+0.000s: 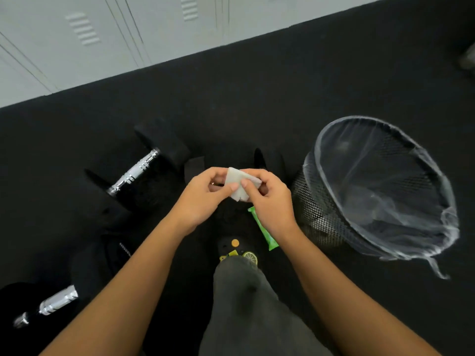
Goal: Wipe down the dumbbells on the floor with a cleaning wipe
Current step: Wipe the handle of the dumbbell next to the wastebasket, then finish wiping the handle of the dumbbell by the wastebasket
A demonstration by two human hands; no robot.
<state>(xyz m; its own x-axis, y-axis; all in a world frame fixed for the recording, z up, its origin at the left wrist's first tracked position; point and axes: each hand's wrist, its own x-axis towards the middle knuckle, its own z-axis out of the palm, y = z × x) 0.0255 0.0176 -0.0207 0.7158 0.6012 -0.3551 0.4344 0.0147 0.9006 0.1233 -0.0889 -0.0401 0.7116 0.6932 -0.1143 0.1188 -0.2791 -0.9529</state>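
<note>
A folded white cleaning wipe [239,185] is held between both hands at the middle of the view. My left hand [205,199] pinches its left edge and my right hand [267,199] pinches its right side. A black dumbbell with a chrome handle [135,172] lies on the dark floor to the left of my hands. A second dumbbell [55,303] lies at the lower left, partly cut off by the frame. Part of a third dark dumbbell head [270,160] shows just beyond my hands.
A green wipes packet [264,228] lies on the floor under my right wrist. A black mesh waste bin [380,191] with a clear liner stands tilted at the right. Pale grey lockers [102,39] line the far edge. My shoe [237,249] and trouser leg are below.
</note>
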